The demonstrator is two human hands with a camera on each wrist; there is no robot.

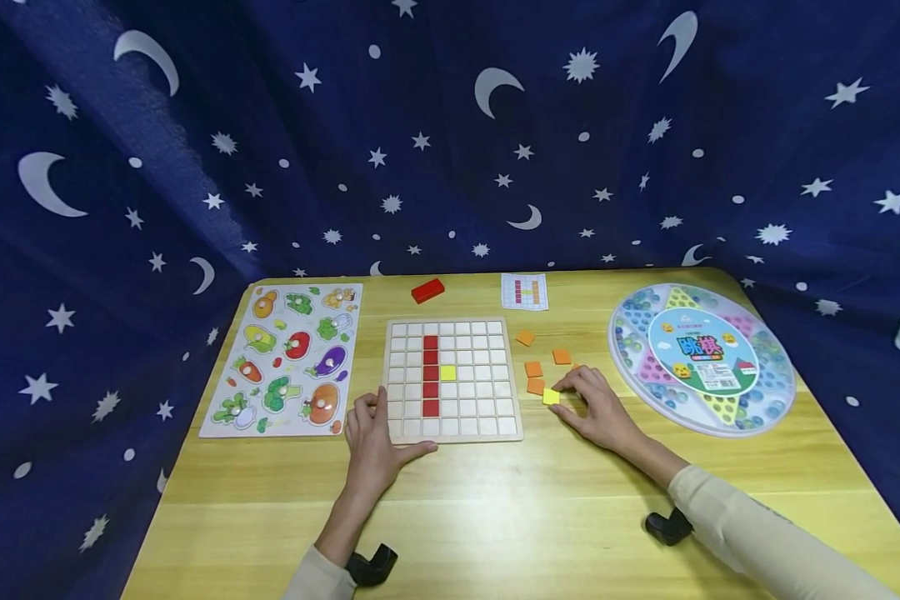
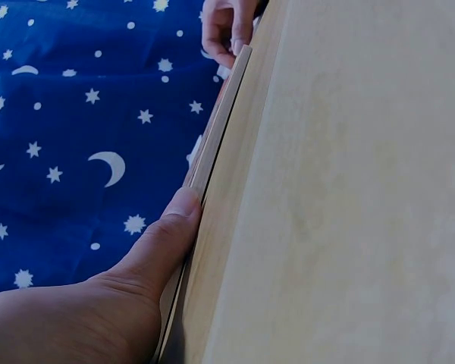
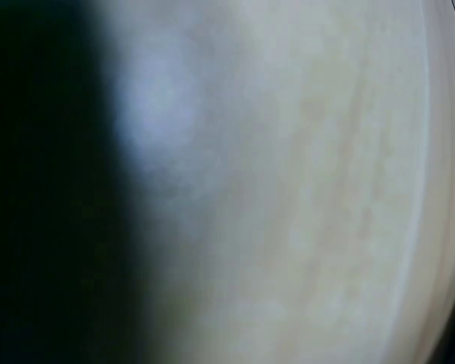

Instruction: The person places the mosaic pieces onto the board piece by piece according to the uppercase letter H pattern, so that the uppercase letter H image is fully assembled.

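Note:
A square wooden grid board (image 1: pixel 510 429) lies on the table, with several red tiles (image 1: pixel 431 373) in one column and a yellow tile (image 1: pixel 448 373) beside them. My left hand (image 1: pixel 372 446) rests at the board's near left corner, thumb straight along the front edge and a finger against the left side. In the left wrist view, the thumb (image 2: pixel 163 239) touches the board's edge (image 2: pixel 216 136). Right of the board, my right hand (image 1: pixel 596 408) pinches a second yellow tile (image 1: pixel 551 397) between thumb and finger. Loose orange tiles (image 1: pixel 533 369) lie around it, one partly hidden by the fingers.
A vegetable puzzle board (image 1: pixel 221 423) lies at the left, and a round board-game box (image 1: pixel 622 350) at the right. Behind the grid are a red block (image 1: pixel 427 290) and a small pattern card (image 1: pixel 525 292). The right wrist view is mostly blurred tabletop (image 3: pixel 311 189).

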